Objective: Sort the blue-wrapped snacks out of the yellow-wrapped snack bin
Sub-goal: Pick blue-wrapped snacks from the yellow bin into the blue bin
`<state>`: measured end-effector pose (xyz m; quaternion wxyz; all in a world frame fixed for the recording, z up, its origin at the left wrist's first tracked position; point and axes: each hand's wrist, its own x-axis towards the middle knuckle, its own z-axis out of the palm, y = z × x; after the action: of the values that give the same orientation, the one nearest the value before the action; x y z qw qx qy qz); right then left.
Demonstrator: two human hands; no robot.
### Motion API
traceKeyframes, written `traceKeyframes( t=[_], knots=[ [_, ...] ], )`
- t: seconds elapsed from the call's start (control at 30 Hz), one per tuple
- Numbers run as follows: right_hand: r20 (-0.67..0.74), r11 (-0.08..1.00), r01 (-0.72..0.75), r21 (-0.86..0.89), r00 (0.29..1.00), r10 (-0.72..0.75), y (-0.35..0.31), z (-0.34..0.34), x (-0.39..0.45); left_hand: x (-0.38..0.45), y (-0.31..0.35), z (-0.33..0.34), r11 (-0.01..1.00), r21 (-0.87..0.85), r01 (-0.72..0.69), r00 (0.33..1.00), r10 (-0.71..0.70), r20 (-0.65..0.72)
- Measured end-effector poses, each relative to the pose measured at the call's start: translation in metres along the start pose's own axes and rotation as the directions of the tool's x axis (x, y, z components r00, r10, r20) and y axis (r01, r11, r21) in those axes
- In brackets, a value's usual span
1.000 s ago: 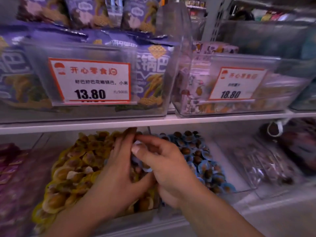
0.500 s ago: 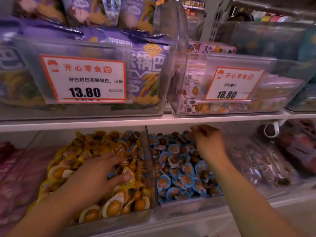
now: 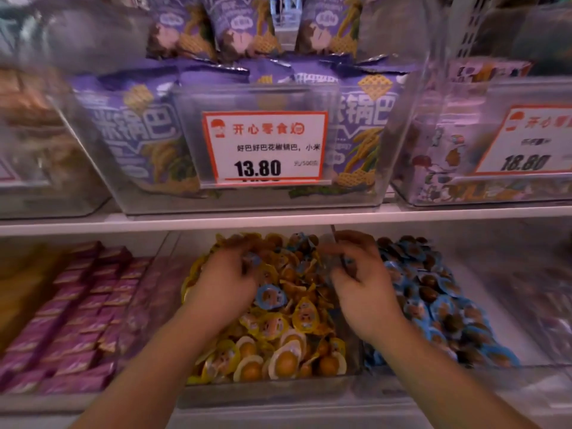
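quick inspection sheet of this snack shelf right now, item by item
surface: white shelf, clear bins above and below.
job's things: yellow snack bin holds a stray blue-wrapped snack; blue snack bin beside it on the right.
clutter: pink packets in the bin to the left.
grips: left hand and right hand both in the yellow bin; blur hides what the fingers hold.
cables: nothing seen.
surroundings: purple bags, price tag 13.80.

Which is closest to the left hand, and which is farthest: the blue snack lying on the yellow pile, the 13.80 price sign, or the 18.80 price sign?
From the left hand, in the head view:
1. The blue-wrapped snack, just right of the hand, on the yellow-wrapped snacks.
2. The 13.80 price sign, on the shelf above.
3. The 18.80 price sign, far up to the right.
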<state>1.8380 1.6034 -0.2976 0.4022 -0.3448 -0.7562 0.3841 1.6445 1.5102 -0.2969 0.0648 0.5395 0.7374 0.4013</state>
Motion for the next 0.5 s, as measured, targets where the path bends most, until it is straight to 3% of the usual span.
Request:
traceKeyframes(
  t=[0.07,0.23,0.3,0.4,0.5],
  knots=[
    [-0.024,0.996,-0.021,0.084,0.999,0.023,0.001,0.003,-0.002,0.015,0.006,0.010,1.000,0.030,-0.004,1.000,0.004,-0.005],
    [-0.001,0.994,-0.054,0.099,0.998,0.055,0.008,0.003,0.000,0.072,0.000,0.048,0.918,0.397,0.004,0.943,-0.135,0.304],
    [0.013,0.994,-0.050,0.099,0.999,0.049,0.009,0.002,-0.001,0.086,-0.007,0.055,0.888,0.460,-0.019,0.905,-0.180,0.386],
    [0.029,0.994,-0.035,0.107,0.999,0.032,0.012,0.003,0.000,0.097,-0.016,0.061,0.883,0.469,-0.035,0.897,-0.180,0.405],
    [0.032,0.994,-0.040,0.101,0.999,0.036,0.015,0.004,0.001,0.101,-0.016,0.073,0.793,0.608,-0.042,0.907,-0.226,0.357]
  ],
)
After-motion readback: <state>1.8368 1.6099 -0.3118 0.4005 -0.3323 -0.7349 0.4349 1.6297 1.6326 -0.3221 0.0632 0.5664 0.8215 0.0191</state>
